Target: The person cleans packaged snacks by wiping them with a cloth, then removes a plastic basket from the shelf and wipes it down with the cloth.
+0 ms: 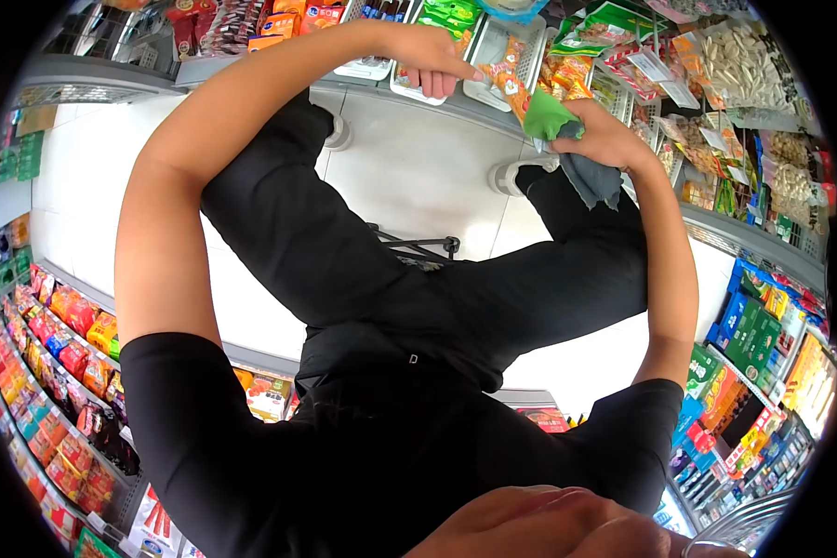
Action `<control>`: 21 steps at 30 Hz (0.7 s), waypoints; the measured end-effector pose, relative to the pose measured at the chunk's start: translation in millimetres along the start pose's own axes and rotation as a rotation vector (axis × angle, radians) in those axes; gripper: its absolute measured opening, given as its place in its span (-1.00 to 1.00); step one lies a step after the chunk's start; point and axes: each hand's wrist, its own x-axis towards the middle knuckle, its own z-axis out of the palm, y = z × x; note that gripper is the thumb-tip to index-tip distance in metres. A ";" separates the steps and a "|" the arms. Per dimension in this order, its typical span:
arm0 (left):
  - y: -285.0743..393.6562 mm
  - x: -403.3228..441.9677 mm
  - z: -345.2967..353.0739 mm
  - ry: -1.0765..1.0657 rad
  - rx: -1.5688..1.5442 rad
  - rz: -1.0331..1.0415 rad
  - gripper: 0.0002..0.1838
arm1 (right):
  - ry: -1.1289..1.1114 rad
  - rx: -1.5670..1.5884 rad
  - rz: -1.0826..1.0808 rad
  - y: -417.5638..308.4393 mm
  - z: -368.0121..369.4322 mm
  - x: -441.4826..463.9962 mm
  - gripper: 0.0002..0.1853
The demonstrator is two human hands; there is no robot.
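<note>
My left hand [428, 58] hangs over the white baskets at the top of the view, its index finger stretched out to the end of an orange snack packet [507, 86] and its other fingers loosely bent. No object shows in it. Closed fingers of my right hand [600, 138] hold a green cloth-like piece [547, 116] and a dark grey cloth [591, 179] that hangs down. The green piece overlaps the lower end of the orange packet. A white basket [474, 92] lies under the packet.
Shelves of snack bags [739, 65] run along the top and right. More packed shelves [74, 353] stand at the left. My spread legs [288, 214] are above the white floor [409, 158], near a black folding frame [423, 247]. Boxes [753, 335] stand at the right.
</note>
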 end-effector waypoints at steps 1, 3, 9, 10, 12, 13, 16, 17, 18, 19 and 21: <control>-0.6 3.0 1.2 -0.064 -0.020 -0.034 0.03 | 0.026 0.088 0.035 -5.4 -3.1 -5.2 -0.40; 3.2 2.9 7.1 -0.050 -0.170 -0.024 0.08 | 0.178 0.167 -0.096 -3.5 -3.9 -10.6 -0.50; 13.9 16.8 15.7 0.022 -0.653 0.081 -0.16 | 0.225 0.214 -0.217 -10.5 -4.4 -19.5 -0.53; 15.9 17.7 15.9 0.040 -0.689 0.092 -0.20 | 0.153 0.248 -0.239 -8.3 -5.5 -14.6 -0.52; 20.4 18.3 18.1 0.076 -0.763 0.115 -0.28 | 0.042 0.291 -0.260 2.2 -5.6 -4.6 -0.51; 17.7 23.8 18.6 0.063 -0.843 0.105 -0.39 | 0.003 0.300 -0.260 10.2 -1.2 2.2 -0.50; 12.2 31.7 24.2 0.037 -0.805 0.055 -0.47 | -0.084 0.303 -0.237 20.3 3.5 6.7 -0.47; 10.8 32.9 27.8 0.052 -0.792 0.033 -0.51 | -0.125 0.294 -0.233 24.7 2.1 10.1 -0.46; 9.3 34.1 31.2 0.048 -0.779 0.032 -0.52 | -0.167 0.284 -0.228 29.4 1.4 13.7 -0.45; 7.9 35.4 34.7 0.044 -0.767 0.030 -0.52 | -0.153 0.283 -0.174 36.4 0.5 16.3 -0.41; 10.3 34.2 38.0 0.048 -0.704 0.021 -0.55 | -0.124 0.277 -0.067 49.6 -1.7 20.4 -0.32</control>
